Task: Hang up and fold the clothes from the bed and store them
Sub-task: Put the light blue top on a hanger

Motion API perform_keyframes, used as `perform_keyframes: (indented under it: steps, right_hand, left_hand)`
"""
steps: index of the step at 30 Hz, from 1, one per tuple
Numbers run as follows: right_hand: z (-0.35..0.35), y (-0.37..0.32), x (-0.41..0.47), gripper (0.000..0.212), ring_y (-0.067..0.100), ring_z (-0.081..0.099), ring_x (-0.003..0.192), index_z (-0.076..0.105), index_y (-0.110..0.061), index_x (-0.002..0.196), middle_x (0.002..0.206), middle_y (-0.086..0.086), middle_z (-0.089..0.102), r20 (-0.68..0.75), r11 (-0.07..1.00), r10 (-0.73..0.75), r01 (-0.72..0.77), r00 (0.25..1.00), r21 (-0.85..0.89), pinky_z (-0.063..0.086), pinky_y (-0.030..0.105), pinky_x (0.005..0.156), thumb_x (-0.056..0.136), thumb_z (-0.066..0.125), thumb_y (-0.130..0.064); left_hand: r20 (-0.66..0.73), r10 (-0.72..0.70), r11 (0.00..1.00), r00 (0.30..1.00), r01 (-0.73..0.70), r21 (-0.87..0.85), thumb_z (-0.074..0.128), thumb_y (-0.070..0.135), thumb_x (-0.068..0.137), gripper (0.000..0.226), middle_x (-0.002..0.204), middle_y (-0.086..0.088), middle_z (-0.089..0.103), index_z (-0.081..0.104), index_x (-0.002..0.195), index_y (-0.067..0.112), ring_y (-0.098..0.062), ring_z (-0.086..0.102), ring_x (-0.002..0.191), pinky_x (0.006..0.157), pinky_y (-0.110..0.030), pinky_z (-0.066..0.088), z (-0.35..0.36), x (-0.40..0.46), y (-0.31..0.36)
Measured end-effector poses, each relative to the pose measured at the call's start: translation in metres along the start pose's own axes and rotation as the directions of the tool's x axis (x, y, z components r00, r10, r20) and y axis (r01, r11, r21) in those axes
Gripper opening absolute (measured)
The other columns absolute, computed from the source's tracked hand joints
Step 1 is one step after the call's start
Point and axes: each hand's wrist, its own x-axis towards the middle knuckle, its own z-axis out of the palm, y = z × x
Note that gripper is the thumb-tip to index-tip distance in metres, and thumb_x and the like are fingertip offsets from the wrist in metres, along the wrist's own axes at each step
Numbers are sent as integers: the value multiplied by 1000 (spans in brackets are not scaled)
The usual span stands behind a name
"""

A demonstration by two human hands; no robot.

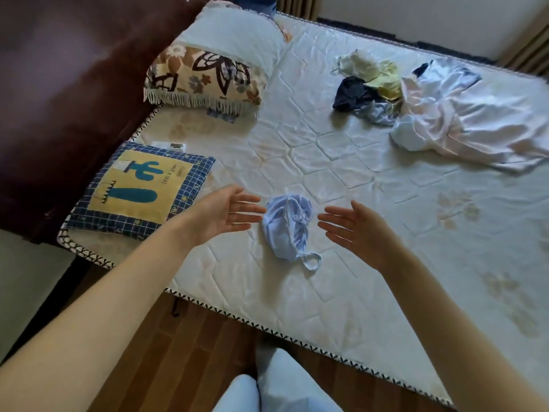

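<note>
A small crumpled light-blue garment (286, 227) with a looped strap lies on the white quilted mattress (341, 162) near its front edge. My left hand (230, 211) hovers just left of it, palm turned inward, fingers straight. My right hand (353, 226) hovers just right of it, palm facing the left one, fingers straight. Neither hand touches the garment. Farther back on the right sits a heap of clothes: a dark garment (352, 93), yellow and cream pieces (377, 72), and a large pale satin garment (469, 120).
A blue checked cactus cushion (139, 188) lies at the mattress's left edge. Behind it are a floral fringed pillow (202, 75) and a white pillow (234, 34). A dark brown headboard (59, 84) runs along the left. Wooden floor (190, 352) lies below the bed.
</note>
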Motion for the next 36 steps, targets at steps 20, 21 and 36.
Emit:
perform_keyframes:
  steps: [20,21,36]
  right_hand:
    - [-55,90,159,46,19,66,105,66,-12,107,107,5,73,-324,986,165,-146,932,84,49,33,90,106,30,-40]
    - [-56,95,168,45,19,66,104,66,-13,106,106,5,72,-336,983,180,-155,924,99,49,33,88,106,30,-40]
    - [-75,158,289,24,14,46,67,45,-9,112,83,4,45,-475,845,528,-384,704,372,43,27,61,102,44,-31]
  left_hand:
    - [86,-1,747,996,-57,662,50,19,93,16,91,-12,59,62,91,9,-21,53,86,75,-33,40,61,239,-54]
    - [118,14,682,993,-96,725,48,18,93,16,90,-10,58,61,89,10,-21,53,86,76,-33,40,65,250,-60]
    - [427,18,-345,904,-395,852,47,20,96,62,158,-19,17,23,151,7,-33,10,148,119,-42,12,80,404,-151]
